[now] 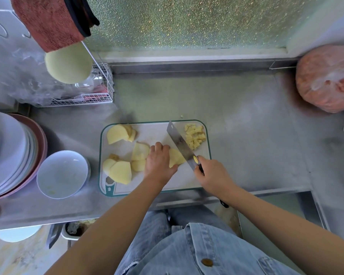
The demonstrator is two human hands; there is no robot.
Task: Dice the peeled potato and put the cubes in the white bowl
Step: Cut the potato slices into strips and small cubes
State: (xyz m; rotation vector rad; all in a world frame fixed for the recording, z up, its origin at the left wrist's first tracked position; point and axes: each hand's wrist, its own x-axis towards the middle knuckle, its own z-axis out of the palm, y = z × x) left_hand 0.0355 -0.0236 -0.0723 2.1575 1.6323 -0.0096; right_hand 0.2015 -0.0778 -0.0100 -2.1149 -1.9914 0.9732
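A white cutting board with a green rim lies on the steel counter. Thick potato slices are stacked on its left half, and a pile of small cubes sits at its far right corner. My left hand holds down a stack of potato slices with curled fingers. My right hand grips the black handle of a cleaver; its blade lies against the right side of that stack. The white bowl stands left of the board and holds no cubes.
Stacked plates stand at the far left beside the bowl. A wire rack with plastic bags is behind them. A bagged orange mass sits at the back right. The counter's front edge runs just below the board.
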